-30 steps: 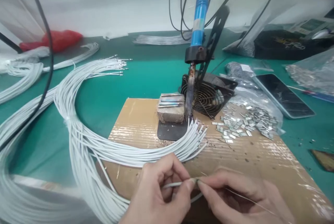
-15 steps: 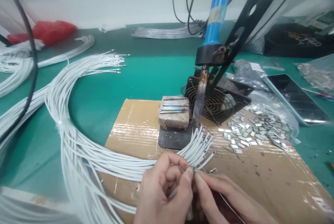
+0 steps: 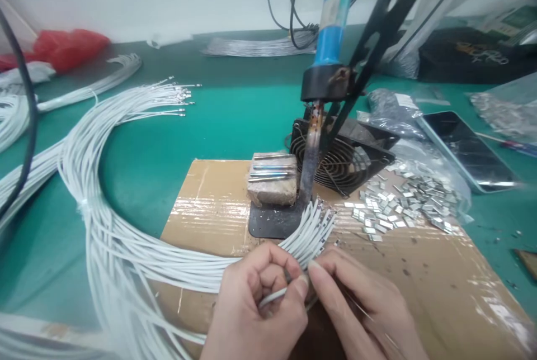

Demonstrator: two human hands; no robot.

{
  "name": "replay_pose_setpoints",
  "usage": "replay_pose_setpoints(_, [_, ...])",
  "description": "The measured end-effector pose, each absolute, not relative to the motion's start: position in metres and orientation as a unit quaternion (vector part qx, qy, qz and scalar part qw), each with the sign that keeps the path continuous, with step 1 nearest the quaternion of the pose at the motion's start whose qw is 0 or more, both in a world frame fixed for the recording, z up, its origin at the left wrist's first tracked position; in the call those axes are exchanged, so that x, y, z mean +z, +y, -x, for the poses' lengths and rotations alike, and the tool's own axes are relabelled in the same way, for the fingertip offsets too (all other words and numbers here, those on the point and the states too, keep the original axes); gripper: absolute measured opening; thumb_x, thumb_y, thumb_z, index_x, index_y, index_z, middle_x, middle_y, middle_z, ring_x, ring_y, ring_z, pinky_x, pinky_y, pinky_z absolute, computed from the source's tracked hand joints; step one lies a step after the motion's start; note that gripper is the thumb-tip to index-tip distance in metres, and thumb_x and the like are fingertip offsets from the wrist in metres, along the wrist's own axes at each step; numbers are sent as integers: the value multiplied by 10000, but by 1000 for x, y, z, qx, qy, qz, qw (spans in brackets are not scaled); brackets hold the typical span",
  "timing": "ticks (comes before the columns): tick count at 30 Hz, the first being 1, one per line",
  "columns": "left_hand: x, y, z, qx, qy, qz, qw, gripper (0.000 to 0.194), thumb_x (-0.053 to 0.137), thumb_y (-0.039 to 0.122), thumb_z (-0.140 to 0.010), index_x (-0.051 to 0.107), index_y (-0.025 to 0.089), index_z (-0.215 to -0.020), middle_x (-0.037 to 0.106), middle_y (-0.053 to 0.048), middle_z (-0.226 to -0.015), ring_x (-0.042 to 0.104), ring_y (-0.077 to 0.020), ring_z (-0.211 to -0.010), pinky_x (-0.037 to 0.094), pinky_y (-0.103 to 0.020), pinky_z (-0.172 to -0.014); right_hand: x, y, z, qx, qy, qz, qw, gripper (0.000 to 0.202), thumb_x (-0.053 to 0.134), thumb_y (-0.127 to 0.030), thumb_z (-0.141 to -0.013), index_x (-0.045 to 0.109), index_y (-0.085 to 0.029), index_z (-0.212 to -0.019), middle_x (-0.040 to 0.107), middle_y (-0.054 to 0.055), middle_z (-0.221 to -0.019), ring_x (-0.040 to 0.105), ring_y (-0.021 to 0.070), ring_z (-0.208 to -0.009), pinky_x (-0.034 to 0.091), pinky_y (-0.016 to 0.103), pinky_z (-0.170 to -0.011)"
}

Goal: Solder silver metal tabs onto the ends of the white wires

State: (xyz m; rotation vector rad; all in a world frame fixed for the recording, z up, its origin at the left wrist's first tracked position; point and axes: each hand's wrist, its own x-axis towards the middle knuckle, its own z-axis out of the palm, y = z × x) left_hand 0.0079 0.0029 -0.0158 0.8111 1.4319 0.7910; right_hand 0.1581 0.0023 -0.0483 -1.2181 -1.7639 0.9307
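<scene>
My left hand (image 3: 262,307) is closed in front of the white cable bundle (image 3: 184,268), with one white cable (image 3: 273,297) between its curled fingers and thumb. My right hand (image 3: 364,298) meets it, thumb and finger pinched close to the left fingertips. A thin silvery solder wire (image 3: 358,307) runs out under the right fingers toward the lower right. The cable's tip is hidden at the fingertips. Just beyond the hands, the bundle's ends fan out below a blue-handled soldering iron (image 3: 335,19), its tip pointing down in a black stand (image 3: 373,41).
A block with several thin metal rods (image 3: 272,181) sits on cardboard (image 3: 210,203), left of the iron. Behind the iron lies a black fan (image 3: 344,161). Small metal-faced pieces (image 3: 390,209) are scattered to the right, near a phone (image 3: 470,150). More white cables (image 3: 79,164) curve along the left.
The view has shifted slightly, so the bench items appear further left. My hands stay together at the fingertips; the right hand has turned a little, and the cable in my left hand shows more plainly.
</scene>
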Motion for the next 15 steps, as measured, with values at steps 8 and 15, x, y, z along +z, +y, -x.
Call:
replay_pose_setpoints(8, [-13, 6, -8, 351, 625, -343, 607, 209, 743, 314, -710, 583, 191, -659, 334, 123, -485, 202, -71, -490, 135, -238, -498, -55, -9, -169, 235, -667, 547, 449, 271, 573, -221, -1017, 624, -229, -750, 625, -36, -662, 619, 99, -551, 487, 162, -530])
replay_pose_setpoints(15, [-10, 11, 0, 415, 634, -319, 569, 245, 803, 333, -714, 624, 171, -674, 364, 113, -508, 223, -70, -512, 154, -226, -523, -69, 15, -241, 121, -594, 728, 319, 306, 731, -558, -833, 793, -258, -820, 756, 5, -700, 673, 180, -507, 511, 278, -469])
